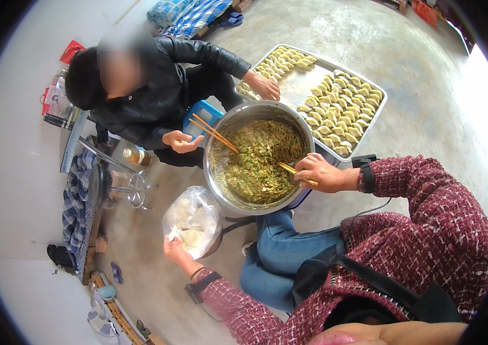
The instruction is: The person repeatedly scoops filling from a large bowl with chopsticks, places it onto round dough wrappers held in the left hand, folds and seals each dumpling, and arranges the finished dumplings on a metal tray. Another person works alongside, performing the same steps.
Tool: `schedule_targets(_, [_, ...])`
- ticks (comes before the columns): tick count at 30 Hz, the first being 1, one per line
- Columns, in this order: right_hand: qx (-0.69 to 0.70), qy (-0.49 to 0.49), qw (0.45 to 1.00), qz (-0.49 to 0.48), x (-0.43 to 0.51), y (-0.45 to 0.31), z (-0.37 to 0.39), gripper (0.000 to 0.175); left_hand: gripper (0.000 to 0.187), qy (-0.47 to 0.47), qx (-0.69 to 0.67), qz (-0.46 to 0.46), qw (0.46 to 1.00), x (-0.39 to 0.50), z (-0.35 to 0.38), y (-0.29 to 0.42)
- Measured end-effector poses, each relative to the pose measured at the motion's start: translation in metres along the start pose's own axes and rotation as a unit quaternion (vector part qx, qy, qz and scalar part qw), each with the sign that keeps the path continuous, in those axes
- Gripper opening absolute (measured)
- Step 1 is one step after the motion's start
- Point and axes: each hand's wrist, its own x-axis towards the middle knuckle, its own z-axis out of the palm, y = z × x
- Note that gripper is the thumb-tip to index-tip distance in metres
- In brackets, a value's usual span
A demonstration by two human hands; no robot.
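A large metal bowl (213, 185) holds a chopped green and brown filling (261, 164). Above its near right rim, my right hand (319, 173) grips wooden chopsticks (287, 167) whose tips are in the filling. A second pair of chopsticks (213, 133) leans inside the bowl, with no hand on it. My left hand (177, 251) pinches the edge of a clear plastic bag (211, 207) of round pale dough wrappers (193, 237); whether a wrapper is also between the fingers I cannot tell. Rows of folded dumplings (341, 110) lie on a metal tray (382, 108) beyond the bowl.
Across the bowl sits a person in a black jacket (140, 108), one hand (265, 87) over the tray's edge, the other (183, 141) beside the bowl, palm up. Near them are a blue plastic stool or container (217, 111), a jar (137, 156) and a round-seated metal stool (99, 185).
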Motion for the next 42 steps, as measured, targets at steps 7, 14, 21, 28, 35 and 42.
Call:
schedule_targets(7, [0.035, 0.01, 0.999, 0.011, -0.002, 0.004, 0.007, 0.016, 0.02, 0.043, 0.406, 0.055, 0.911, -0.008, 0.002, -0.053])
schedule_targets(14, [0.051, 0.093, 0.991, -0.078, 0.03, 0.056, 0.014, 0.007, 0.035, 0.063, 0.329, 0.183, 0.924, -0.04, 0.015, -0.023])
schedule_targets(21, [0.19, 0.081, 0.97, 0.13, 0.028, 0.043, -0.017, 0.018, 0.029, -0.158, -0.205, -0.044, 0.965, -0.119, 0.087, 0.006])
schedule_targets(28, [0.115, 0.047, 0.992, 0.013, 0.03, 0.029, 0.005, 0.014, 0.026, -0.193, -0.295, -0.184, 0.918, -0.193, 0.159, 0.002])
schedule_targets(35, [0.099, 0.008, 0.995, 0.016, 0.018, 0.034, 0.012, 0.008, 0.032, -0.226, -0.259, -0.22, 0.913, -0.216, 0.173, -0.015])
schedule_targets(42, [0.118, 0.08, 0.987, 0.074, 0.017, 0.038, -0.005, 0.012, 0.033, -0.239, -0.264, -0.226, 0.907, -0.216, 0.172, -0.019])
